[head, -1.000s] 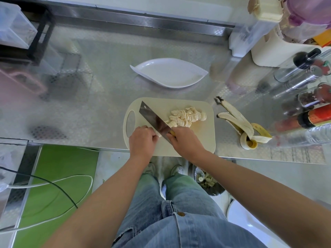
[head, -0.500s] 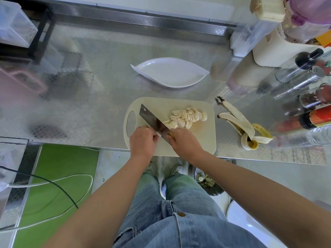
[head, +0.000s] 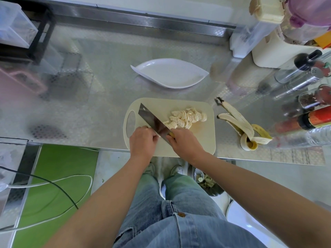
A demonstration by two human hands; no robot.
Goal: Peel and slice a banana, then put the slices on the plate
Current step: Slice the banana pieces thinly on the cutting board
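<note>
While the right hand (head: pixel 186 143) wraps its fingers round the yellowish handle of a cleaver (head: pixel 154 120), the broad steel blade slants away to the upper left over a beige cutting board (head: pixel 202 138). The left hand (head: pixel 143 140) sits on the board on the other side of the blade. Its fingers are curled under and its knuckles are close against the steel near the heel. Whatever lies beneath those fingers is hidden, so I cannot tell whether they hold a last piece of banana or nothing.

The banana slices (head: pixel 186 117) lie in a loose heap on the middle of the board, just right of the blade, and the nearest ones touch it. All the slices in view are on the board. The leaf-shaped white plate (head: pixel 170 76) stands beyond the board on the patterned steel counter (head: pixel 89 104), near the board but not touching it.

The banana peel (head: pixel 245 127) lies splayed on the counter to the right of the board (its strips point away and its yellow outside curls at the near end). It is apart from the board. Farther right, spice jars and bottles (head: pixel 308 97) crowd the counter's edge. The board's handle hole faces left, and its near side reaches the counter's front edge, above the person's jeans (head: pixel 170 212).
</note>
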